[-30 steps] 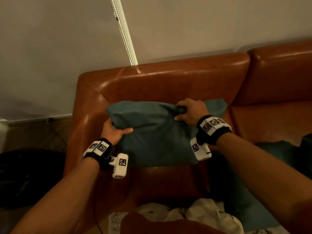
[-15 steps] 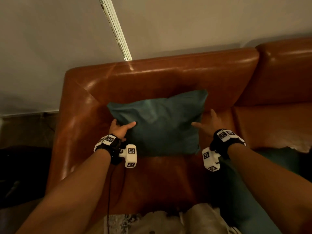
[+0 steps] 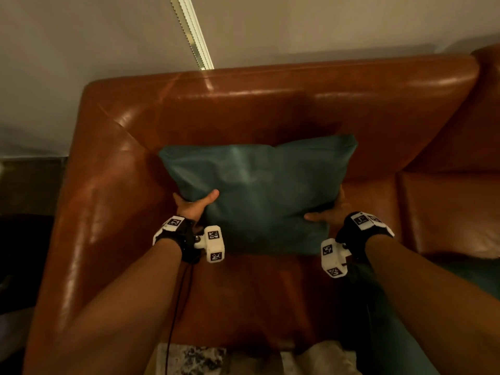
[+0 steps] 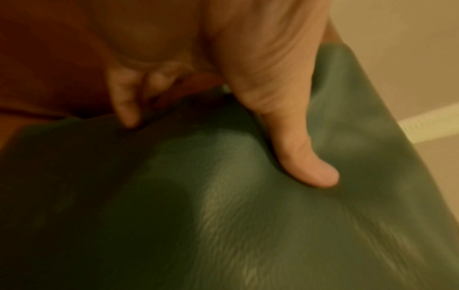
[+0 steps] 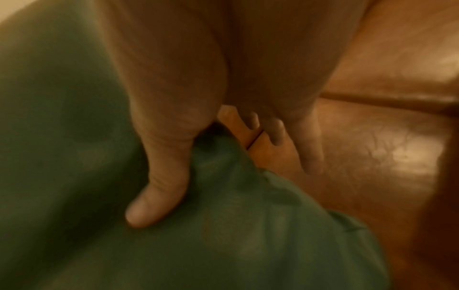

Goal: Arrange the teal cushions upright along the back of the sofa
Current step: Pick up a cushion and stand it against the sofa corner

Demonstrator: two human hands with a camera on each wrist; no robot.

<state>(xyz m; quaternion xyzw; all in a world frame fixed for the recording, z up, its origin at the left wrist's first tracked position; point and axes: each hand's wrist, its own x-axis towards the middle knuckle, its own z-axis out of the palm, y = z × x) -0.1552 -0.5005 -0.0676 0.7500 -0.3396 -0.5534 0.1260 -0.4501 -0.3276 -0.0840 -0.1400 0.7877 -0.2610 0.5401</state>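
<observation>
Both hands are on the teal cushion [image 3: 257, 193] right now: left hand [image 3: 193, 204] pinching its left edge, thumb on the front and fingers [image 4: 126, 102] tucked behind, right hand [image 3: 331, 212] doing the same on the right edge. Cushion's propped between them against the sofa [image 3: 270, 104] backrest, near the corner. Looks like the settling step. Next I'd guess: square it up, let go, then fetch the other cushion [image 3: 400, 334] down by the right arm.

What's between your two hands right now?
The teal cushion, held at its sides by the left hand and right hand, leaning on the sofa; head view.
</observation>
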